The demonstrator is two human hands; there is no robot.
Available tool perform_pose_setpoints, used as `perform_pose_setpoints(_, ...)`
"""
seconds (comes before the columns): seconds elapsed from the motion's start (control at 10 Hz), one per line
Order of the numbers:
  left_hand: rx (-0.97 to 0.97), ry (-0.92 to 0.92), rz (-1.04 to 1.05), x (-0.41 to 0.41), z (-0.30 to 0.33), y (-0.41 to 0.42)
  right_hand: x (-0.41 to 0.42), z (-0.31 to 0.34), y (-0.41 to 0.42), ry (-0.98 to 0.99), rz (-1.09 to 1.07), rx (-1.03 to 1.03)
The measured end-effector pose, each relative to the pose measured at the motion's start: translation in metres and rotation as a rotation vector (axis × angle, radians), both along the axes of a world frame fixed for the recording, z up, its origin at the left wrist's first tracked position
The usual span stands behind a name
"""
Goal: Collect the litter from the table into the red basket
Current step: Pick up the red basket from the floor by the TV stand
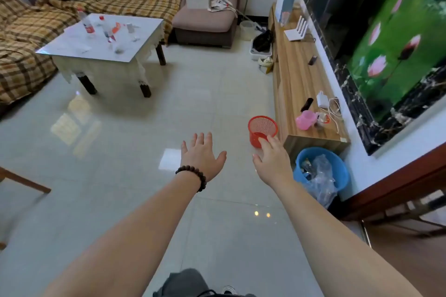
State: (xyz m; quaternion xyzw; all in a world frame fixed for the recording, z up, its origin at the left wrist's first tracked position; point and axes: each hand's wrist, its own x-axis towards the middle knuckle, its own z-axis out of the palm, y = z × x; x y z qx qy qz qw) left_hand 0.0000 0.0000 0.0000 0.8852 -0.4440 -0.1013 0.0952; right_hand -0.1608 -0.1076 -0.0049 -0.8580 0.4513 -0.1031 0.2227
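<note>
A wide stretch of glossy tiled floor (135, 142) lies open between the low table (101, 41), set well off at the far left beside the plaid-covered sofa (29, 31), and the long wooden cabinet (299, 84) along the right wall. One round red basket (262, 129) of plastic mesh is seen on the floor just beside the cabinet's near end, with one blue bin (337, 166) nearer still. Both hands are spread and empty: the left hand (201, 157), above a beaded bracelet (193, 176), is held over bare floor, while the right hand (271, 159) overlaps the basket's near side, contact not discernible; several blurred bottles and scraps (108, 29) are scattered on the table.
</note>
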Motion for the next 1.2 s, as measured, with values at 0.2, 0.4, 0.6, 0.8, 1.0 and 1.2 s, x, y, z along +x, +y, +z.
perform_pose_setpoints(0.2,0.058,-0.026,-0.068,-0.003,-0.011,-0.043,-0.013,-0.010,-0.043,-0.011,-0.069,0.018)
perform_pose_setpoints(0.4,0.109,-0.012,-0.096,0.020,-0.028,-0.104,0.006,-0.033,-0.099,0.012,-0.113,0.064)
perform_pose_setpoints(0.6,0.139,0.025,-0.129,0.071,-0.051,-0.197,0.053,-0.056,-0.185,0.050,-0.160,0.089)
perform_pose_setpoints(0.8,0.150,0.088,-0.161,0.134,-0.059,-0.295,0.107,-0.052,-0.283,0.113,-0.233,0.114)
perform_pose_setpoints(1.0,0.166,0.095,-0.188,0.179,-0.064,-0.369,0.143,-0.057,-0.342,0.103,-0.285,0.138)
perform_pose_setpoints(1.2,0.209,0.118,-0.226,0.193,-0.087,-0.422,0.152,-0.082,-0.387,0.132,-0.320,0.216)
